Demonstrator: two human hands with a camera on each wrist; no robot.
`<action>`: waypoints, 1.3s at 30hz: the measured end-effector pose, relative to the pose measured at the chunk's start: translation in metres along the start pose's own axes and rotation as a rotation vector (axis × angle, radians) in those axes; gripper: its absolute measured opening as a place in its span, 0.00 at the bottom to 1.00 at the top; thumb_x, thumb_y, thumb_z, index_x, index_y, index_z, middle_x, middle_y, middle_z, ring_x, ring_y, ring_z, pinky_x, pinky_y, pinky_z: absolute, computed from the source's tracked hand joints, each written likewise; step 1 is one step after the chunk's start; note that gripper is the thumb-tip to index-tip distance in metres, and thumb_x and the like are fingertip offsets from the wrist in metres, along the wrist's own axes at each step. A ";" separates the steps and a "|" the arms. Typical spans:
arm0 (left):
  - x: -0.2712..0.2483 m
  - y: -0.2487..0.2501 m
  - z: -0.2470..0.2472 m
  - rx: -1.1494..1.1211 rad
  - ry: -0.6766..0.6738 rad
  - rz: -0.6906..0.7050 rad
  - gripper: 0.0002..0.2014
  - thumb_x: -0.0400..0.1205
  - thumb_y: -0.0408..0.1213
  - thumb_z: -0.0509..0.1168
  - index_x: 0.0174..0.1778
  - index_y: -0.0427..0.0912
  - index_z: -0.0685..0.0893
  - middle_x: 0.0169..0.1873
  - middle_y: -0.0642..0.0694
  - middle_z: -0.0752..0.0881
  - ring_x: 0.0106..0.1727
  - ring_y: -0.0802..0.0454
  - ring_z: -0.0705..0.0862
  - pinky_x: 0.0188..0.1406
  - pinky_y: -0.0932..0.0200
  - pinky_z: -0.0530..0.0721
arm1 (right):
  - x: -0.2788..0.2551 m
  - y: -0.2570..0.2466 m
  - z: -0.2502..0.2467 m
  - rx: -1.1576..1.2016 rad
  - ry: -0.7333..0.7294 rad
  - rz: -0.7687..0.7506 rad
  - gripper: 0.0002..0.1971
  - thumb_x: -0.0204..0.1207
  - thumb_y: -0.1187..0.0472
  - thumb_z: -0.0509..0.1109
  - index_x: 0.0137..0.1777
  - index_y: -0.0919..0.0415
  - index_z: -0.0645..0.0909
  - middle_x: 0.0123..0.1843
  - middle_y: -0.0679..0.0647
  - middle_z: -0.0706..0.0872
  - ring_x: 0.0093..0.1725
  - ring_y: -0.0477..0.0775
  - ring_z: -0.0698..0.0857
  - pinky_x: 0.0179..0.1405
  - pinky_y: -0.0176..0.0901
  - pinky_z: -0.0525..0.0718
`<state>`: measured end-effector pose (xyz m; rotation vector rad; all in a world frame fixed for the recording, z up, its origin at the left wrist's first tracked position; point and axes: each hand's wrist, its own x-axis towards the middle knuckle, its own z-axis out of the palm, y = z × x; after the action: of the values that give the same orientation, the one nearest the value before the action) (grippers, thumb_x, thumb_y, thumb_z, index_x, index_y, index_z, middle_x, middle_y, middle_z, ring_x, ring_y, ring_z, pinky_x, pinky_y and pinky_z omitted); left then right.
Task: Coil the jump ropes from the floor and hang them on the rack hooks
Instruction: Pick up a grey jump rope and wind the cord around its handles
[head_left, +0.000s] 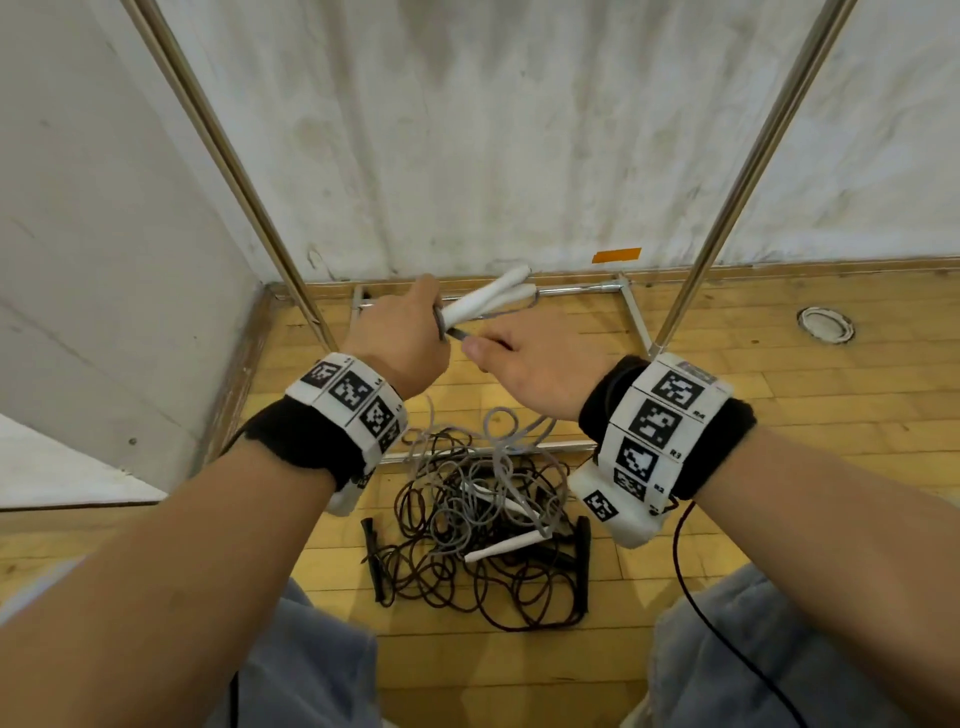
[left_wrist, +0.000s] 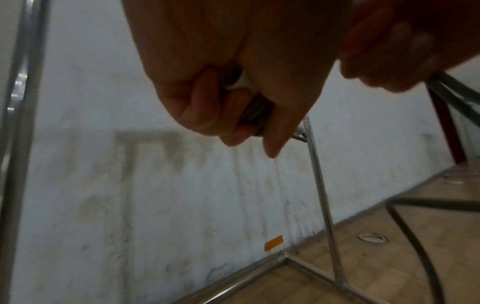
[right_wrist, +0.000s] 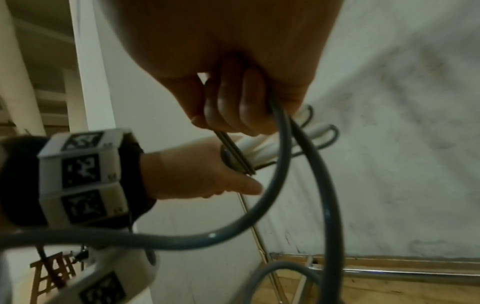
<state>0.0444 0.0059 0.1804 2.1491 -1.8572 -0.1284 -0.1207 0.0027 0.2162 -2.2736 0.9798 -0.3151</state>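
My left hand (head_left: 402, 332) grips the two white handles (head_left: 493, 301) of a grey jump rope, together with gathered turns of its cord (left_wrist: 255, 112). The handles (right_wrist: 262, 149) point away toward the wall. Just to its right, my right hand (head_left: 530, 358) pinches a doubled strand of the same grey cord (right_wrist: 233, 150), and big loops (right_wrist: 283, 185) hang from it toward the floor. Below my wrists a tangled pile of ropes (head_left: 467, 519) lies on the wooden floor: a dark brown rope with black handles (head_left: 583, 545) and a grey one with white handles (head_left: 501, 545).
The chrome rack's two uprights (head_left: 234, 166) (head_left: 748, 171) rise on either side, and its base bars (head_left: 576, 291) run along the floor by the stained white wall. An orange tape mark (head_left: 616, 255) and a round floor socket (head_left: 826, 325) lie to the right. My knees fill the bottom.
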 end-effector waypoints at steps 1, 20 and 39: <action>-0.001 0.004 0.005 0.012 -0.037 0.010 0.08 0.78 0.38 0.61 0.46 0.48 0.67 0.31 0.49 0.76 0.32 0.46 0.73 0.30 0.55 0.70 | 0.000 -0.002 0.002 -0.010 -0.015 0.004 0.21 0.84 0.52 0.57 0.28 0.57 0.68 0.23 0.49 0.68 0.23 0.48 0.66 0.24 0.37 0.62; -0.009 0.005 0.014 0.149 -0.081 0.144 0.07 0.78 0.42 0.62 0.40 0.50 0.69 0.26 0.53 0.75 0.25 0.54 0.72 0.21 0.60 0.61 | 0.007 0.030 -0.043 -0.192 0.260 0.059 0.16 0.78 0.46 0.65 0.35 0.55 0.81 0.28 0.47 0.77 0.28 0.46 0.74 0.27 0.40 0.66; -0.031 0.041 -0.039 -0.535 0.084 0.208 0.09 0.72 0.35 0.72 0.39 0.47 0.78 0.25 0.54 0.78 0.24 0.59 0.76 0.20 0.68 0.71 | 0.011 0.046 -0.047 0.534 -0.013 0.180 0.15 0.84 0.64 0.59 0.34 0.57 0.75 0.23 0.47 0.74 0.21 0.45 0.68 0.21 0.36 0.66</action>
<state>0.0108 0.0377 0.2247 1.5707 -1.7383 -0.4278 -0.1599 -0.0509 0.2228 -1.6932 0.9505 -0.4248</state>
